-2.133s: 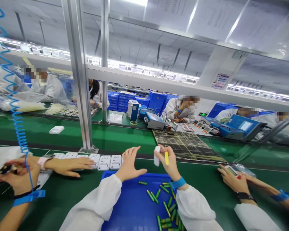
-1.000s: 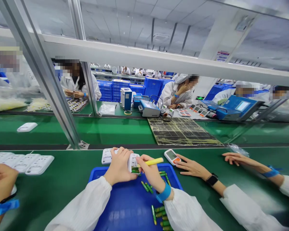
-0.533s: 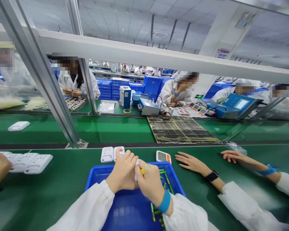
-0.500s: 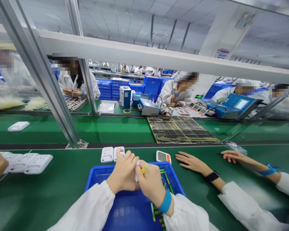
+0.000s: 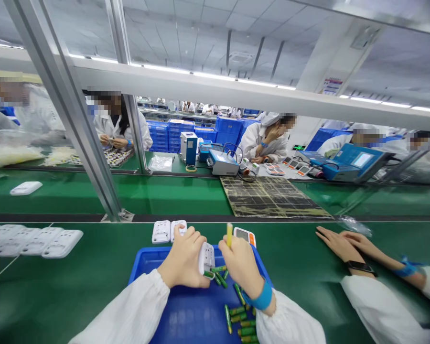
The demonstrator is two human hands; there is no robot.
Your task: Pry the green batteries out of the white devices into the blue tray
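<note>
My left hand (image 5: 186, 258) is closed around a white plastic device (image 5: 207, 258), held tilted over a blue tray (image 5: 186, 315). Its face with slots is turned to the right. Several green batteries (image 5: 220, 279) are at its lower edge; I cannot tell which still touch it. My right hand (image 5: 241, 263), just right of the device and apart from it, grips a yellow-handled tool (image 5: 229, 234) that sticks up from the fist; its other end is hidden. More green batteries (image 5: 238, 317) lie loose in the tray's right side, partly behind my right wrist.
Beyond the tray lie two white devices (image 5: 161, 231) and a white-orange device with a screen (image 5: 245, 235). A row of white housings (image 5: 62, 243) is at left. A co-worker's hands (image 5: 338, 243) rest on the green bench at right. A metal post (image 5: 93, 167) rises at left.
My right hand has moved right, away from the device, with the yellow tool turned upright. Batteries now show below the device. A co-worker's watch-wearing hand has shifted right; another's hand at left is gone.
</note>
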